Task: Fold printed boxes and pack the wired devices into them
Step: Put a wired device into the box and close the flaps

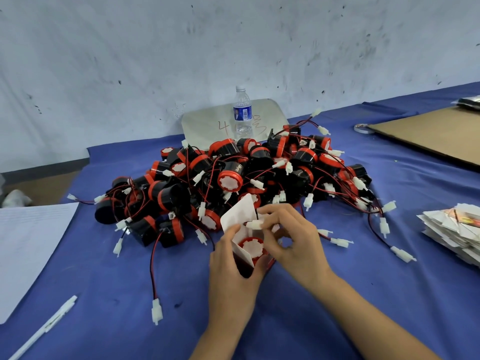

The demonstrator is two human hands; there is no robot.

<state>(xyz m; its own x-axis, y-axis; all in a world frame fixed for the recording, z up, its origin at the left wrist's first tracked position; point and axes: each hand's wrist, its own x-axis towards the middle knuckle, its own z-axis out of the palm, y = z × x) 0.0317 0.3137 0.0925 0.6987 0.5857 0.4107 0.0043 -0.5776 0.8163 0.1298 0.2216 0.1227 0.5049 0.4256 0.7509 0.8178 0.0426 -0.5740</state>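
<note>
Left hand [233, 279] curled, gripping; right hand [294, 242] pinching, fingers bent.

Only the person's two arms show, coming in from the near edge. The left hand [231, 279] and the left forearm [220, 339] are bare, the wrist slim. The right hand [296, 245] is bare as well, and the right forearm [363, 313], more of it in view, runs bare to the near right corner. The fingers are slender; the nails are too blurred to describe.

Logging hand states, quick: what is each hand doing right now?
Left hand: grips the open printed box.
Right hand: pinches the white connector.
</note>
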